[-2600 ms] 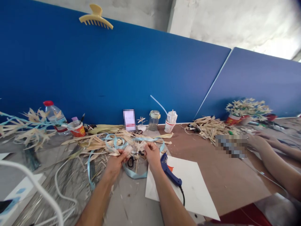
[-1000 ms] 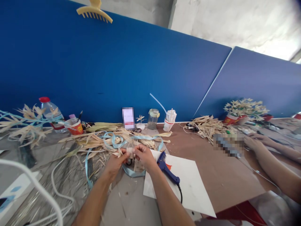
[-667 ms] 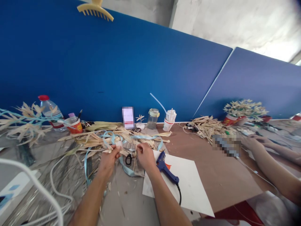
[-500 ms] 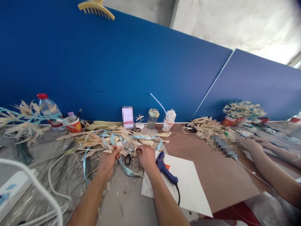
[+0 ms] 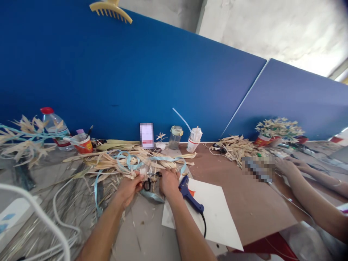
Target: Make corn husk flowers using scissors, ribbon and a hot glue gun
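My left hand [image 5: 129, 190] is closed in a pinch around a small whitish piece [image 5: 143, 172], too small to name exactly. My right hand [image 5: 169, 183] is closed beside it, fingers curled at a small dark thing [image 5: 157, 174] that I cannot make out. Between the hands shows a black loop handle [image 5: 147, 185], looking like part of scissors. A light blue ribbon [image 5: 152, 196] curves below them. Dried husk strips [image 5: 108, 159] lie beyond my hands, with more ribbon over them. A blue hot glue gun [image 5: 191, 195] rests on a white sheet [image 5: 217, 214] by my right forearm.
Along the blue partition [image 5: 163, 72] stand a bottle [image 5: 58, 127], a red paper cup [image 5: 84, 145], a phone [image 5: 146, 136], a clear jar [image 5: 175, 137] and a white cup [image 5: 192, 145]. White cables [image 5: 58, 224] loop at left. Another person's hands [image 5: 288, 166] are at right.
My left hand has moved right and slightly down with the whitish piece, closer to my right hand. My right hand has barely moved. The view has shifted slightly.
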The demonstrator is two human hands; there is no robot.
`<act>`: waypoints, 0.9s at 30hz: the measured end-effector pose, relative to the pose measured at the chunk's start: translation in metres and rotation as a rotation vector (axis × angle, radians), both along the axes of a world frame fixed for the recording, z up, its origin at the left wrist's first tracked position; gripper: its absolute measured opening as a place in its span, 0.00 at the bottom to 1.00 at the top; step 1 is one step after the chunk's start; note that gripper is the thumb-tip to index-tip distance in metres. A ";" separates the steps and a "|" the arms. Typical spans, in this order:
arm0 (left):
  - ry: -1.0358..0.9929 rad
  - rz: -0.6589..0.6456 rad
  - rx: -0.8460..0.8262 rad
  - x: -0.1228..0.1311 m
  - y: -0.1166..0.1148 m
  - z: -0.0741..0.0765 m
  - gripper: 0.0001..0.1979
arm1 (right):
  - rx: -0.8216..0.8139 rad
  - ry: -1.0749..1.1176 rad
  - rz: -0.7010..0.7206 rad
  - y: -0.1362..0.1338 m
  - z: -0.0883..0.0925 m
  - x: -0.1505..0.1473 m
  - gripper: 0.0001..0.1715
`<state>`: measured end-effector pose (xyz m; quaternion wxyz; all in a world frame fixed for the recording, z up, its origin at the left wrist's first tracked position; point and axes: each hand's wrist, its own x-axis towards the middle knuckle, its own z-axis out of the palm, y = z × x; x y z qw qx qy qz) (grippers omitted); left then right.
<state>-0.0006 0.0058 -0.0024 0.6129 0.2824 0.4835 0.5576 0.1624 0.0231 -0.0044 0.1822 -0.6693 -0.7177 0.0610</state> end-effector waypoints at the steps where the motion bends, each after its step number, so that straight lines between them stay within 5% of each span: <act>1: -0.013 -0.004 -0.001 0.001 0.000 0.000 0.20 | 0.000 0.000 0.004 0.000 -0.001 -0.001 0.15; 18: -0.224 0.076 0.196 0.006 -0.001 0.015 0.16 | 0.132 0.283 -0.053 -0.007 0.019 -0.010 0.12; 27: -0.283 0.064 0.300 0.010 -0.007 0.024 0.15 | 0.090 0.355 0.007 -0.009 0.006 -0.022 0.20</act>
